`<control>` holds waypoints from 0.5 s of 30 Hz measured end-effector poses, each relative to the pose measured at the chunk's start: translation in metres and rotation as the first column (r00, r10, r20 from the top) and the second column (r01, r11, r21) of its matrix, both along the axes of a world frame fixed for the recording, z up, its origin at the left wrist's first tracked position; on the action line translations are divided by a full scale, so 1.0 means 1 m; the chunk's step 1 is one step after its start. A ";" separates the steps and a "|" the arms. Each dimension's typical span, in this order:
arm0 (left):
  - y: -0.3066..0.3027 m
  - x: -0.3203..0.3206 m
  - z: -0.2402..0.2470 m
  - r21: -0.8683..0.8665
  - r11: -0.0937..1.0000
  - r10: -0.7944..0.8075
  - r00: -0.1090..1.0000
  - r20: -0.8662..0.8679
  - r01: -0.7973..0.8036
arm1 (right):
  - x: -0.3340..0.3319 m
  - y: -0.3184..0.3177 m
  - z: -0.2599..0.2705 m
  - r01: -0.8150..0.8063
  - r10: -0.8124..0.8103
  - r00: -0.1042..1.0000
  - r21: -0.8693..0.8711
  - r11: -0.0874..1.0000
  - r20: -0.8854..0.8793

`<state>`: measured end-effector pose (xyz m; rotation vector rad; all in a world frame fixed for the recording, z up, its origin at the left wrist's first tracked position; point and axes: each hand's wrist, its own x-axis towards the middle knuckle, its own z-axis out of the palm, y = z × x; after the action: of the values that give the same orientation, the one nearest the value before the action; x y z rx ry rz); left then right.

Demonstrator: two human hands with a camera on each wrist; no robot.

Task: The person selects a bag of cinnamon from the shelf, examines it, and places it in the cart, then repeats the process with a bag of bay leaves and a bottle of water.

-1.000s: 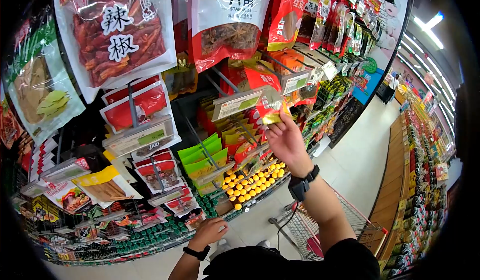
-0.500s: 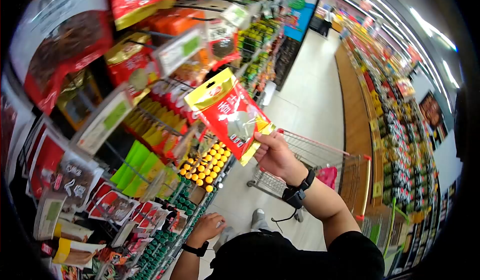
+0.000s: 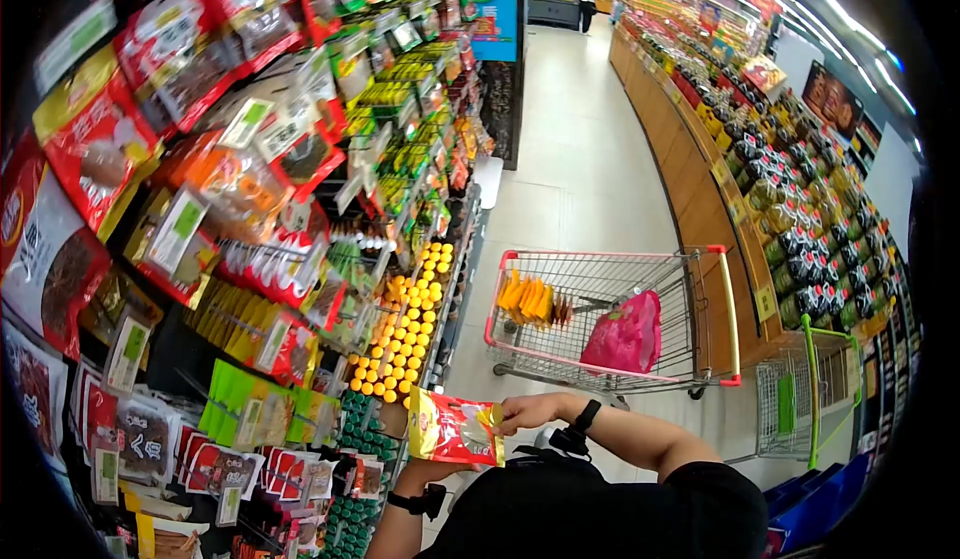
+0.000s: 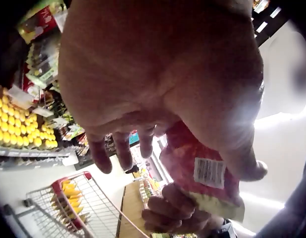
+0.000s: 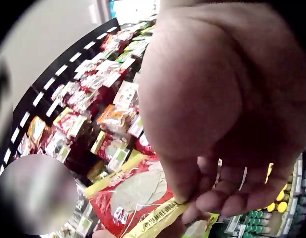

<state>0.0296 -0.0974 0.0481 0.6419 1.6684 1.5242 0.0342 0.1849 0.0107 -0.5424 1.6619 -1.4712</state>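
Right hand (image 3: 520, 414) pinching red packet (image 3: 455, 427), its barcode (image 4: 209, 172) visible only from left wrist

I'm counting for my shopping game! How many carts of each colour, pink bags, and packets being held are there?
Red cart: 1
Green cart: 1
Pink bag: 1
Red packet, held: 1
Total: 4
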 end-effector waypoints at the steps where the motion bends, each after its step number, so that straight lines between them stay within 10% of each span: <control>1: 0.012 0.001 0.001 0.036 0.999 0.023 0.998 0.057 -0.025 | 0.005 0.006 0.000 0.063 -0.063 0.998 -0.033 0.997 0.016; 7: 0.080 -0.011 0.000 0.091 0.992 0.089 0.994 -0.069 -0.082 | 0.024 0.056 0.066 0.252 -0.253 0.967 0.059 0.966 0.017; 15: 0.182 -0.004 -0.013 0.299 0.950 0.094 0.995 -0.016 -0.085 | 0.049 0.146 0.019 0.701 -0.694 0.694 -0.036 0.712 -0.192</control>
<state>0.0256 0.0850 0.0354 0.7579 1.5189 1.8618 0.0828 0.3307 0.0292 0.0117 2.1928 -1.9574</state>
